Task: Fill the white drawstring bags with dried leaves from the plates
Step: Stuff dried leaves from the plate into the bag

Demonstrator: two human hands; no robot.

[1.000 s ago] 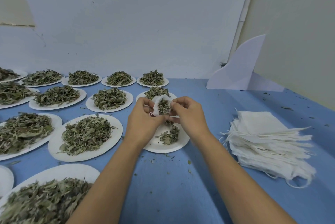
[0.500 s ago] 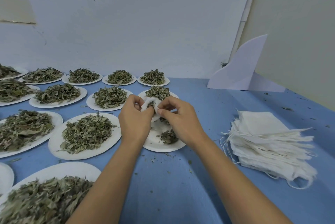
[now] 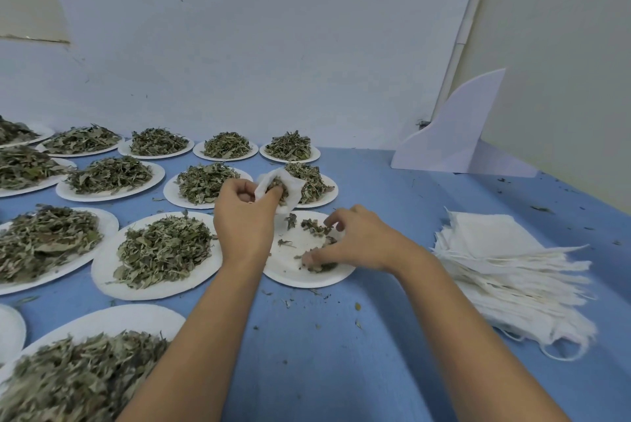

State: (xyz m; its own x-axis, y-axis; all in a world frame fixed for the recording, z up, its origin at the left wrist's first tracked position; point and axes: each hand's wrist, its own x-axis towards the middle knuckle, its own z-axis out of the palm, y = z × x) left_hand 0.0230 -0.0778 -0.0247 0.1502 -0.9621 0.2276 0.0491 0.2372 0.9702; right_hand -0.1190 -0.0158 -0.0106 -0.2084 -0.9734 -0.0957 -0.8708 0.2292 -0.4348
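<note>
Blue table (image 3: 375,353); bag (image 3: 295,193) in left grip (image 3: 244,217), leaves (image 3: 321,266) seemingly in right grip (image 3: 362,240).

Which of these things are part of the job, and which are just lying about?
Part of the job: left hand holding the open bag; right hand gathering dried leaves on the nearly empty plate; full plates; stack of empty bags.
Lying about: white curved board by the wall; leaf crumbs on the blue table.
</note>
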